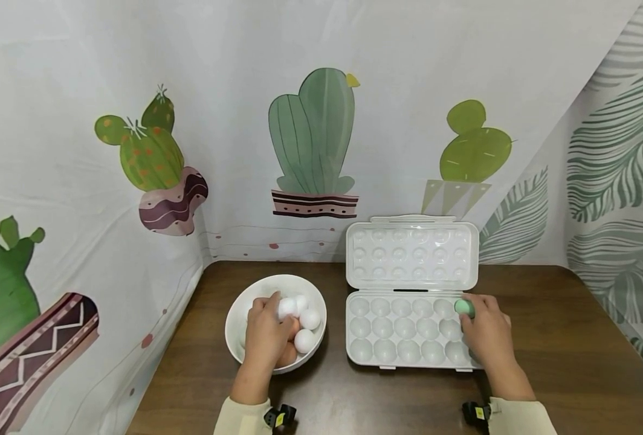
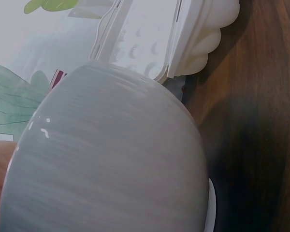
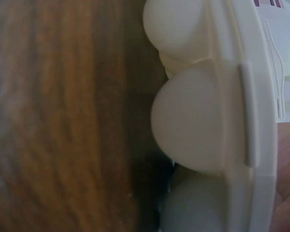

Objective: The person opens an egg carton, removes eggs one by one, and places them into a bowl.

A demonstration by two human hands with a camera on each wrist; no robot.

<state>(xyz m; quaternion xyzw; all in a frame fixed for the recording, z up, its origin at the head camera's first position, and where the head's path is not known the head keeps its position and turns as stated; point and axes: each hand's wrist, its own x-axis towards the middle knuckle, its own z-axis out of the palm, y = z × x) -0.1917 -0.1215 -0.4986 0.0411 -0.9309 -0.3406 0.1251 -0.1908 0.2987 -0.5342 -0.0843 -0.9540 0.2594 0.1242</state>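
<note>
My left hand (image 1: 266, 331) reaches into a white bowl (image 1: 234, 307) of white and brown eggs, its thumb and fingers around a white egg (image 1: 287, 308). Beside that hand lie another white egg (image 1: 305, 341) and a brown egg (image 1: 287, 355). With thumb and fingers my right hand (image 1: 489, 329) holds a green egg (image 1: 464, 307) at the back right corner of a white egg carton (image 1: 393, 360). The carton's visible cups hold no eggs; the hand covers those at its right end. In the left wrist view, the bowl's outer wall (image 2: 106, 150) hides the fingers.
The carton's lid (image 1: 412, 281) stands raised at the back, near a fabric backdrop (image 1: 234, 181) printed with cacti. Brown wooden table (image 1: 332, 399) surface shows between bowl and carton and in front of them. Rounded cup undersides (image 3: 188, 118) show in the right wrist view.
</note>
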